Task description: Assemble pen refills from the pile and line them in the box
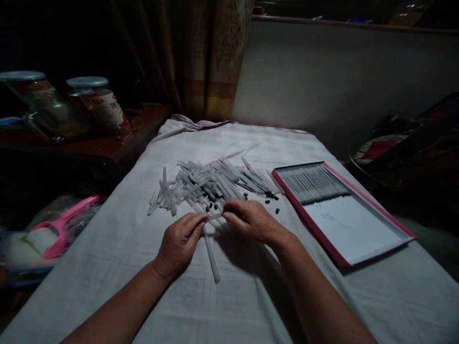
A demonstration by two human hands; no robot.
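Between my two hands is a translucent pen barrel (214, 217), held roughly level. My left hand (181, 239) pinches its left end with thumb and fingertips. At its other end, my right hand (251, 220) has its thumb and fingers closed on it. Another clear pen barrel (211, 258) slants down toward me from under the left fingertips; whether that hand touches it, I cannot tell. Just beyond my hands lies a loose heap of pen barrels (201, 184). Small black caps (214, 196) are scattered among and beside them.
To the right, a shallow red-edged box (313, 234) holds a row of pens (313, 181) with black ends. A white cloth (143, 286) covers the surface. Jars (103, 107) stand on a dark red table (122, 143) at left. A pink-handled peeler-like tool (64, 224) lies lower left.
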